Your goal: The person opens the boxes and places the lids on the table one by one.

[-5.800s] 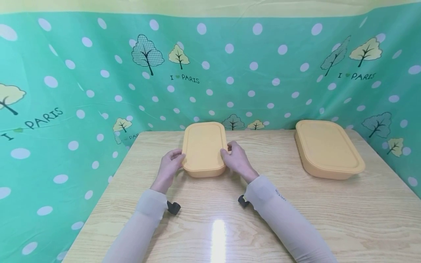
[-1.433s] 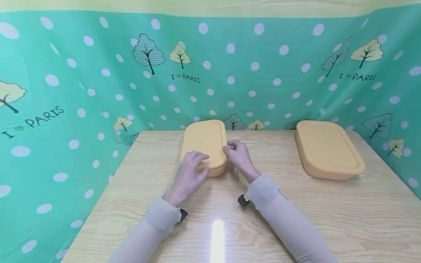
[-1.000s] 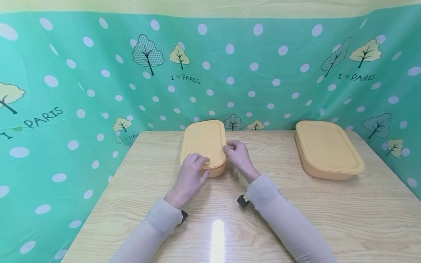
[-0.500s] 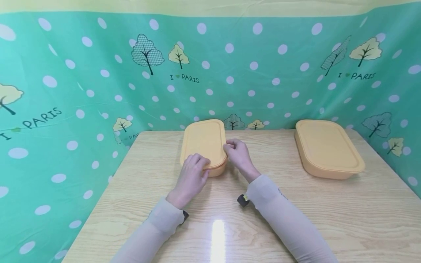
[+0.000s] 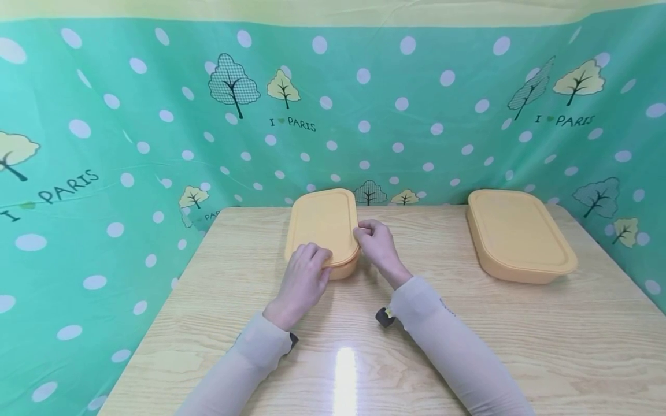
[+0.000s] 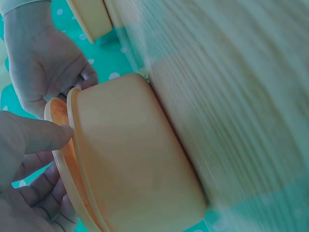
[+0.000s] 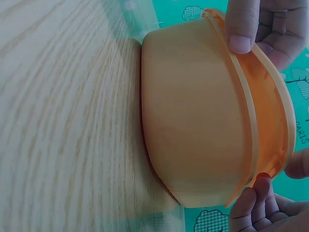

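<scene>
A light orange lidded box (image 5: 346, 270) stands on the table at the far left of the middle. Its lid (image 5: 325, 222) tilts up along one side, leaving a gap to the rim that both wrist views show. My left hand (image 5: 302, 283) grips the lid at the near edge; its thumb (image 6: 50, 135) lies at the gap and its fingers against the lid's outer face. At the right edge, my right hand (image 5: 378, 245) pinches the lid, with fingertips (image 7: 260, 186) in the gap and the thumb on the outside. The box's contents are hidden.
A second, larger orange box (image 5: 520, 237) with its lid on stands at the right of the wooden table (image 5: 442, 323). Green dotted cloth (image 5: 364, 104) hangs close behind the table and along its left side.
Earlier my left hand was at the box's left side and the lid lay flat. Since then that hand has moved to the near edge, and the lid has lifted there. Lately almost nothing moves.
</scene>
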A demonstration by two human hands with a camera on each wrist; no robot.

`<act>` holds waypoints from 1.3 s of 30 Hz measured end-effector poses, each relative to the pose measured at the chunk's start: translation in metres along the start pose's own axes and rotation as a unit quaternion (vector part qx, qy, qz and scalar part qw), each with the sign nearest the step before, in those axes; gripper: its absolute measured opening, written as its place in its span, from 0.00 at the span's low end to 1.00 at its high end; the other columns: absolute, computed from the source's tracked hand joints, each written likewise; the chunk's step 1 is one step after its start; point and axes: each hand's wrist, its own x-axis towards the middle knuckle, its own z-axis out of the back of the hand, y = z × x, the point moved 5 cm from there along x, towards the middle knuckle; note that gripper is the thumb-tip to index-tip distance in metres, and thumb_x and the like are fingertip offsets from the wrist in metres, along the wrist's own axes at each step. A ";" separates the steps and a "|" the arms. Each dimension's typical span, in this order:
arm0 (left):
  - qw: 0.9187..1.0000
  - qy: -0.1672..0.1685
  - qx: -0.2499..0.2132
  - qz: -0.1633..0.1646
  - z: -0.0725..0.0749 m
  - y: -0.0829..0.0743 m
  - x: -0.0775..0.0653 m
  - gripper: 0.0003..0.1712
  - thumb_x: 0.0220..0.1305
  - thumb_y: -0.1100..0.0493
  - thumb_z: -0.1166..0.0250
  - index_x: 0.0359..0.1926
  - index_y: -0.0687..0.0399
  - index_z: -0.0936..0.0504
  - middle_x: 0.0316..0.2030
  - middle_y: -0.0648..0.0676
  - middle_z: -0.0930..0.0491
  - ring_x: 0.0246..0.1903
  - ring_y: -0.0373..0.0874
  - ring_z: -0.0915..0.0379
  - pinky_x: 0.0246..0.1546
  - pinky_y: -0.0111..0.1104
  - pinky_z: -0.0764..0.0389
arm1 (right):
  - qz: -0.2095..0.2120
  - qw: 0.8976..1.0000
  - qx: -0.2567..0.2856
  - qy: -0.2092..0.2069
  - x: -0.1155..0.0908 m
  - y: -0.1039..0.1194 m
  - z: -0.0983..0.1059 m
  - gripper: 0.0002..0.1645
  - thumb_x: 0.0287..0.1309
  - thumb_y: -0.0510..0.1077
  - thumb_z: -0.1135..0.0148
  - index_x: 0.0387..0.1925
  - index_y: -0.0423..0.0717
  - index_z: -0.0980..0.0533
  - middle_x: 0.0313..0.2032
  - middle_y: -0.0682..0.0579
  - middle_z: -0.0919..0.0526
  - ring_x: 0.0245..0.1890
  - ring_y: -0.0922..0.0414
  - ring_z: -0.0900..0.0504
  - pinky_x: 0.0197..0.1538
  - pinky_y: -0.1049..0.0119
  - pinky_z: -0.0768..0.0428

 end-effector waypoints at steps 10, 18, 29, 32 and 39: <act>1.000 0.001 0.001 -0.004 0.001 -0.001 0.001 0.14 0.48 0.68 0.27 0.37 0.57 0.18 0.33 0.50 0.27 0.34 0.47 0.33 0.33 0.35 0.31 | -0.008 1.000 -0.001 0.005 -0.001 0.002 0.001 0.23 0.63 0.46 0.46 0.55 0.37 0.27 0.41 0.46 0.21 0.38 0.53 0.22 0.39 0.64 0.21; 1.000 0.007 0.005 0.003 0.001 -0.001 0.000 0.14 0.49 0.68 0.27 0.38 0.57 0.18 0.33 0.50 0.26 0.35 0.46 0.32 0.34 0.34 0.30 | -0.008 1.000 -0.004 0.008 0.000 0.000 0.000 0.22 0.64 0.46 0.46 0.54 0.37 0.27 0.40 0.46 0.22 0.36 0.54 0.23 0.37 0.64 0.22; 1.000 0.008 0.003 0.007 0.003 0.000 0.001 0.14 0.50 0.68 0.28 0.39 0.56 0.19 0.35 0.50 0.26 0.37 0.47 0.32 0.35 0.34 0.30 | -0.013 1.000 -0.008 0.006 0.003 -0.004 0.004 0.20 0.64 0.47 0.48 0.54 0.41 0.27 0.42 0.47 0.23 0.40 0.52 0.24 0.42 0.61 0.22; 1.000 0.005 0.002 0.006 0.004 0.000 0.001 0.14 0.50 0.69 0.28 0.39 0.57 0.19 0.34 0.50 0.26 0.37 0.47 0.32 0.35 0.34 0.30 | -0.018 1.000 -0.007 0.011 0.003 -0.005 0.005 0.20 0.66 0.47 0.50 0.55 0.42 0.28 0.44 0.47 0.24 0.41 0.52 0.24 0.42 0.61 0.22; 1.000 -0.001 -0.005 0.009 0.006 0.001 0.002 0.14 0.49 0.69 0.28 0.39 0.56 0.19 0.35 0.50 0.26 0.37 0.47 0.32 0.35 0.34 0.31 | -0.021 1.000 -0.005 0.015 0.004 -0.007 0.004 0.18 0.68 0.45 0.52 0.54 0.41 0.28 0.42 0.46 0.24 0.39 0.51 0.22 0.41 0.61 0.21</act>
